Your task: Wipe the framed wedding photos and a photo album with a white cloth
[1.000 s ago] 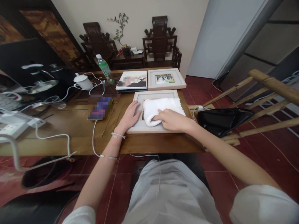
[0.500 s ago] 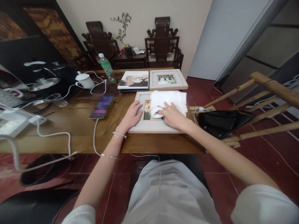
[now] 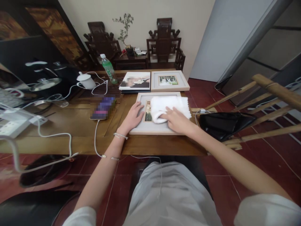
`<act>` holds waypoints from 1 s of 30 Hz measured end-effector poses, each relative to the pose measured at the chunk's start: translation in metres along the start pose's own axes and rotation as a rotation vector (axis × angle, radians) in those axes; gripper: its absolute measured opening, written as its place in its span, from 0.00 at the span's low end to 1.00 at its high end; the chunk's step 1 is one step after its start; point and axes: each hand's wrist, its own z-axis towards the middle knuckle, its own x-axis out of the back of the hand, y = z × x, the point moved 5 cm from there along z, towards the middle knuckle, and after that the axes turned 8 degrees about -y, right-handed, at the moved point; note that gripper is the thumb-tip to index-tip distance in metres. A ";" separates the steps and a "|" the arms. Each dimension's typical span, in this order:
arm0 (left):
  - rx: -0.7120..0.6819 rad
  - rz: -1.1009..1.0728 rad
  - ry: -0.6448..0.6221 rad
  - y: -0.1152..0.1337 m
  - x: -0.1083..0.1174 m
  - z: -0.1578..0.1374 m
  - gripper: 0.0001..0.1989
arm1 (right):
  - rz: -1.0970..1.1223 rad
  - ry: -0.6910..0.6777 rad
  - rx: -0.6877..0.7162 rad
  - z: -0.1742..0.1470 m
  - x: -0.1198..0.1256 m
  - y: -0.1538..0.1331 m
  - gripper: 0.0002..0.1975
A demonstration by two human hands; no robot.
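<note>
A picture frame with a pale wooden border and a light mat lies flat near the table's front edge. Across its middle and right side is spread a folded white cloth, hiding much of the photo inside. My right hand presses on this cloth, with its fingers bent and partly tucked into the front fold. On the frame's left border rests my left hand, its fingers stretched forward and lying flat.
Behind lie a second picture frame and a stack of white photo panels. A green bottle, a white lidded cup and a plugged-in phone stand or lie leftward. A bamboo chair is at right.
My right hand has slid slightly right and toward me, shifting the cloth with it. More of the frame's far edge now shows. My left hand stays in place.
</note>
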 end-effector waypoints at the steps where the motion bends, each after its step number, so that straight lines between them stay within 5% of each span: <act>1: 0.004 -0.003 -0.003 0.000 0.000 0.000 0.24 | -0.032 0.036 -0.031 0.008 0.000 0.012 0.31; 8: -0.003 0.003 -0.006 -0.001 0.001 0.000 0.23 | -0.144 0.100 -0.174 0.047 0.001 0.050 0.29; 22: -0.013 -0.005 -0.003 0.000 0.000 0.000 0.24 | -0.089 -0.190 -0.098 -0.033 -0.005 -0.027 0.31; 30: -0.012 -0.010 0.001 -0.001 0.001 0.000 0.23 | -0.043 -0.051 -0.097 -0.006 0.003 0.009 0.31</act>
